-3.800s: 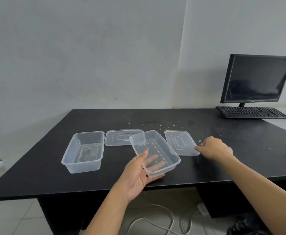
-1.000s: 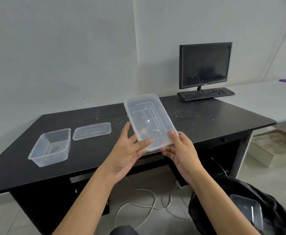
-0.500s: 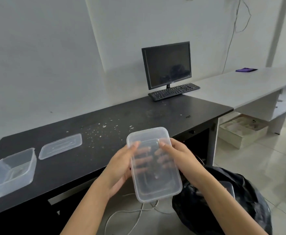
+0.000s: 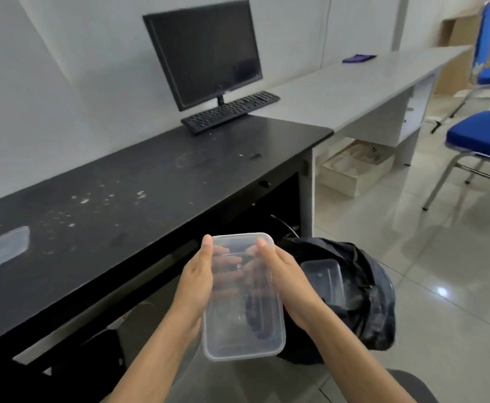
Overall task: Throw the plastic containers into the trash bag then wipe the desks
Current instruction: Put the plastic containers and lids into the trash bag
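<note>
Both hands clamped on the container [image 4: 242, 330]: left hand [image 4: 197, 279] and right hand [image 4: 284, 274] on its long sides, thumbs on the rim, fingers underneath showing through the plastic. It's in the air in front of the black desk [image 4: 150, 175], just left of the bag [image 4: 366, 301], not over the mouth yet. Main risk is letting go here: it'd hit the floor or clip the bag's near edge. The bag is slumped on the floor with a floppy mouth, and another container [image 4: 322, 276] already sits in the opening, so a light tub could bounce off it and skid out. Lid looks on but I can't tell if it's snapped; a toss might pop it. Get right over the mouth and drop low. One lid [image 4: 1, 248] plus crumbs [image 4: 83, 200] left on the desk.
</note>
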